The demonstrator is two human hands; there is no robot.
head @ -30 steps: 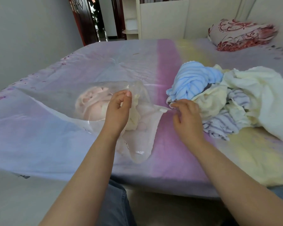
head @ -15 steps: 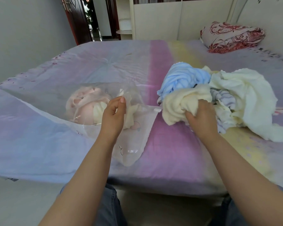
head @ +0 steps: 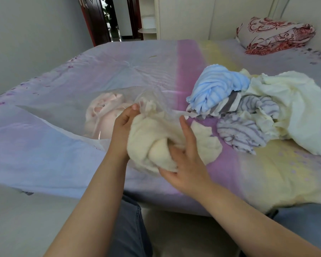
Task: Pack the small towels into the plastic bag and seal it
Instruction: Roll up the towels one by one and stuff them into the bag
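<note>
On the bed [head: 44,145], at left, lies the clear plastic bag [head: 67,115] with a pink towel [head: 102,112] inside. Left hand [head: 123,125] pinches the bag's mouth. Beside it, right hand [head: 183,164] curls round a fluffy cream towel [head: 148,143] bunched at the opening. Rightward sits the towel pile [head: 248,108]: blue-striped, grey-striped, cream.

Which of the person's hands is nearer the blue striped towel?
The right hand, beside the pile holding that blue striped towel. The left hand sits further away, at the plastic bag.
</note>
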